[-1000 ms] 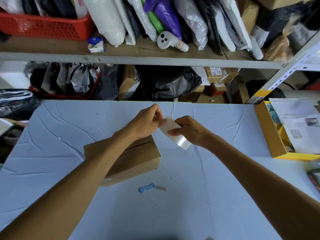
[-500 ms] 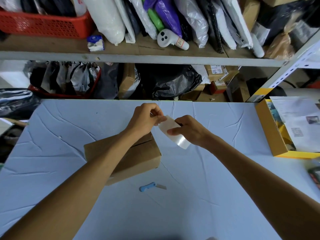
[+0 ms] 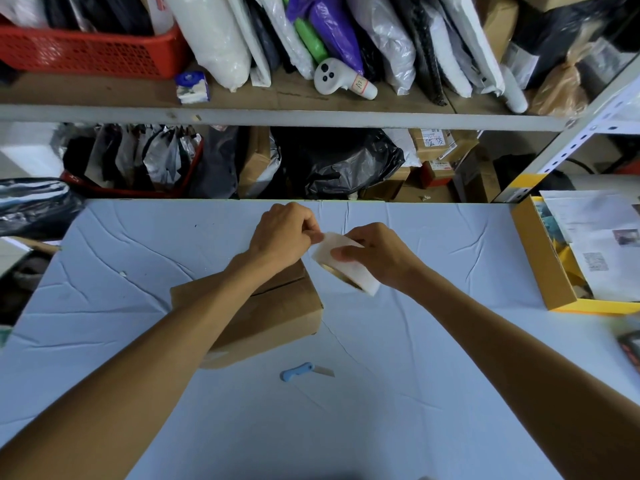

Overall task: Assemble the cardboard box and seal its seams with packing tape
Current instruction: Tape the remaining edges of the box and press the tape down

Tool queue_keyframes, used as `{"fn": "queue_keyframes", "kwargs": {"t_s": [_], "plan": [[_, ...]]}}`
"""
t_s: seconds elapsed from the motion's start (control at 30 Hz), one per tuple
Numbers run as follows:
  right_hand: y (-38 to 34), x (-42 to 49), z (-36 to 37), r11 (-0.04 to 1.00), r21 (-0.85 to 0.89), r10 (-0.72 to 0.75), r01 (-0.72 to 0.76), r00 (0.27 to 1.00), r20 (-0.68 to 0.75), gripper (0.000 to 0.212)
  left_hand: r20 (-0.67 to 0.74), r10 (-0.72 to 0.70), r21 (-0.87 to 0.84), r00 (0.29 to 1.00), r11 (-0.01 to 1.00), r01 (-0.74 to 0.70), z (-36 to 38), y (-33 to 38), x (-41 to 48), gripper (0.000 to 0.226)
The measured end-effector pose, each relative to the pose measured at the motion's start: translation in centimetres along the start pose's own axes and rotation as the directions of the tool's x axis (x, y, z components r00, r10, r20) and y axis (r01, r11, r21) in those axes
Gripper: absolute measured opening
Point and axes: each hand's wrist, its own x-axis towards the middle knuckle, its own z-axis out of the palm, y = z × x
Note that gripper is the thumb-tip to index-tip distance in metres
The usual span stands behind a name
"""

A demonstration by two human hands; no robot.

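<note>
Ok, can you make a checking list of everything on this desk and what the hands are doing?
Surface: wrinkled pale blue cloth on the table.
Job's things: cardboard box, flaps folded shut; blue cutter lies before it.
Clutter: yellow box of papers at the right edge.
Hands: right hand holds the tape roll; left hand pinches at its edge.
Cables: nothing seen on the table.
Surroundings: shelves packed with bags; red basket.

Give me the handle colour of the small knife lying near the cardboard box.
The knife's handle is light blue, clearest in the head view.
</note>
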Motion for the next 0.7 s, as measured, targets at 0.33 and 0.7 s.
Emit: {"fn": "queue_keyframes", "kwargs": {"t_s": [0.33, 0.7], "plan": [[-1.1, 0.9, 1.1, 0.988, -0.101, 0.108, -0.114, 0.992, -0.059, 0.042, -0.03, -0.021, -0.036, 0.999, 0.999, 0.02, -1.0, 0.3, -0.3, 0.007], [0.2, -1.4, 0.6, 0.987, 0.153, 0.058, -0.056, 0.998, -0.014, 0.044, 0.012, -0.014, 0.0, 1.0, 1.0, 0.014, -2.9, -0.5, 1.5, 0.012]]}}
